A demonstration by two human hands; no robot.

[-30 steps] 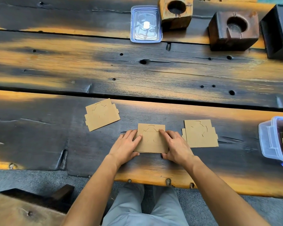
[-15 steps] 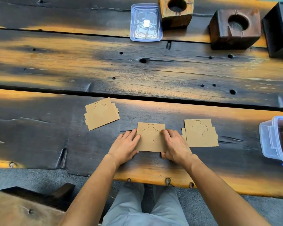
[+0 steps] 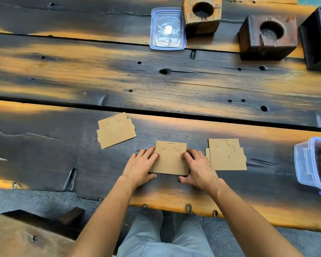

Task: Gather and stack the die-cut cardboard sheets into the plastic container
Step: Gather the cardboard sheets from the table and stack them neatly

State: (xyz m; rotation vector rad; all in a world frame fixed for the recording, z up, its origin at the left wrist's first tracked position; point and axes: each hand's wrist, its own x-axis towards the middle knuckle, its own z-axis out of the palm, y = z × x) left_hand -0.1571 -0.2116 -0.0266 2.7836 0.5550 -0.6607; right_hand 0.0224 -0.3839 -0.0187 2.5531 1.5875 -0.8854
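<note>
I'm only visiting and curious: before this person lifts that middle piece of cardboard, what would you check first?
1. Both hands on the middle brown die-cut cardboard sheet: ok. The left hand and right hand flank its sides.
2. Firm grip on it: cannot tell.
3. Clear blue-rimmed plastic container open: ok. The matching clear lid lies far across the dark wooden table.
4. Room in the container: cannot tell. Cardboard is inside, and it is cut off by the frame edge.
5. All sheets gathered: not ok. The left cardboard sheet and the right cardboard sheet lie loose.
</note>
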